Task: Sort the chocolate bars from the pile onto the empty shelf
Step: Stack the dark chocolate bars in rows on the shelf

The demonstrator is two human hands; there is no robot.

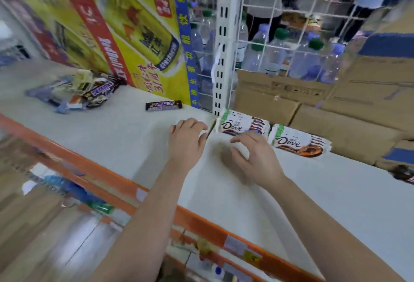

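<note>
— Where are the chocolate bars?
— The pile (74, 93) of mixed wrappers lies far left on the white shelf (112, 138), with a Snickers on top. A single dark bar (163, 105) lies apart from it, nearer the white post (224, 42). Right of the post, the first Dove stack (243, 125) and the second Dove stack (299, 141) sit side by side.
— And the hands?
— The left hand (187, 140) rests by the post with its fingers loosely bent, grasping nothing. The right hand (253, 158) is blurred, released with its fingers spread, just in front of the first Dove stack.
— Behind them?
— Cardboard boxes (266, 100) and water bottles (275, 57) behind wire mesh, and a yellow poster (139, 35) at the left
</note>
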